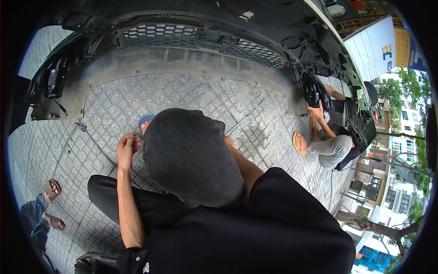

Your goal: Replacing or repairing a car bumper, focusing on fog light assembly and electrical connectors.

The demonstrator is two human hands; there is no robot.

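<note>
My left hand [127, 148] is above the paving beside my sandalled foot [145, 125], its fingers curled together. Whatever they may pinch is too small to make out. A dark cap [191, 155] fills the middle of the view and hides most of my right hand [229, 141]. From that hand a thin metal rod [238, 124] points away toward the far right; its handle is out of sight. Beyond both hands stretches a large car bumper [182, 62] with honeycomb grille panels [159, 35], apart from my hands.
At right, a crouching co-worker's hand [315, 111] touches a glossy black part [314, 93] at the bumper's end. Another person's sandalled feet [54, 189] are at left. A small object [81, 127] lies on the paving [105, 107]. A black plastic piece [93, 264] is at lower left.
</note>
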